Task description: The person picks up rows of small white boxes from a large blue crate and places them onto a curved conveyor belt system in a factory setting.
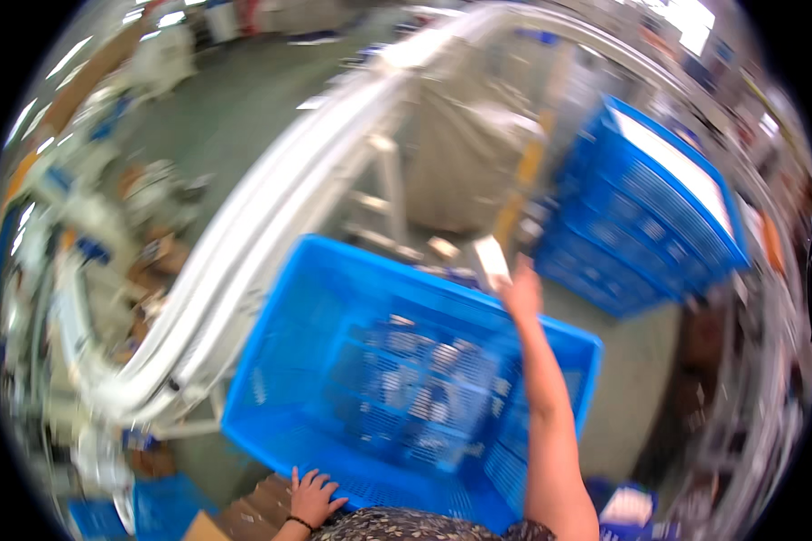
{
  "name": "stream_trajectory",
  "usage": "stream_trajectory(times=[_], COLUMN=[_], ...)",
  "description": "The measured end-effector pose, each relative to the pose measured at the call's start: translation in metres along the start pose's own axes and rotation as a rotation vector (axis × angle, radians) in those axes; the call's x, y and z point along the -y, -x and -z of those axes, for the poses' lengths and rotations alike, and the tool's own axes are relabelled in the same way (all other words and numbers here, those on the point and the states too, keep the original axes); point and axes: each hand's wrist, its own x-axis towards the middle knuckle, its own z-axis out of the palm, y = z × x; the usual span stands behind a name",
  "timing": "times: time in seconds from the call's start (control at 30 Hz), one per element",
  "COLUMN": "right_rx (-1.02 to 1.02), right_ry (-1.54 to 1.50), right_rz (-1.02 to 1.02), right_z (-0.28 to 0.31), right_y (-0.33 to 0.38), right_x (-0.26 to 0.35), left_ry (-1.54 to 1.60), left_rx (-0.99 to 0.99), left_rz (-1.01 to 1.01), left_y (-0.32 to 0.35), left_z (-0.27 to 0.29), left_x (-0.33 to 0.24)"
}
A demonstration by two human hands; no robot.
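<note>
A large blue plastic crate (280, 397) with a slotted bottom sits tilted right in front of me. My left hand (313, 496) rests with spread fingers on its near rim. My right arm reaches across the crate, and my right hand (521, 290) is at the far rim, gripping a small white box (491, 261) that sticks up above the fingers. The picture is blurred by motion.
A white metal rail frame (271, 225) curves along the crate's left side. A stack of blue crates (641, 216) stands at the right, the top one holding something white. Cardboard (253, 514) lies at the bottom edge. Cluttered benches line the left.
</note>
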Motion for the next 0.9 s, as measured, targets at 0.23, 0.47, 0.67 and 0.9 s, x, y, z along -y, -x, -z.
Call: stream_trajectory(times=[0.23, 0.47, 0.67, 0.9], right_rx=[0.185, -0.021, 0.205, -0.071], right_ry=[0.177, 0.286, 0.366, 0.57], right_rz=[-0.009, 0.089, 0.002, -1.186], right_z=[0.027, 0.018, 0.121, 0.234], right_y=[0.033, 0.077, 0.191, 0.448], right_x=[0.006, 0.04, 0.047, 0.096], left_ry=[-0.028, 1.246, 1.41, 0.881], left_rx=[-0.488, -0.553, -0.037, 0.684], left_rz=[0.529, 0.842, 0.555, 0.37], left_y=[0.022, -0.007, -0.034, -0.1], left_z=[0.023, -0.016, 0.002, 0.069], left_x=[0.005, 0.08, 0.148, 0.232])
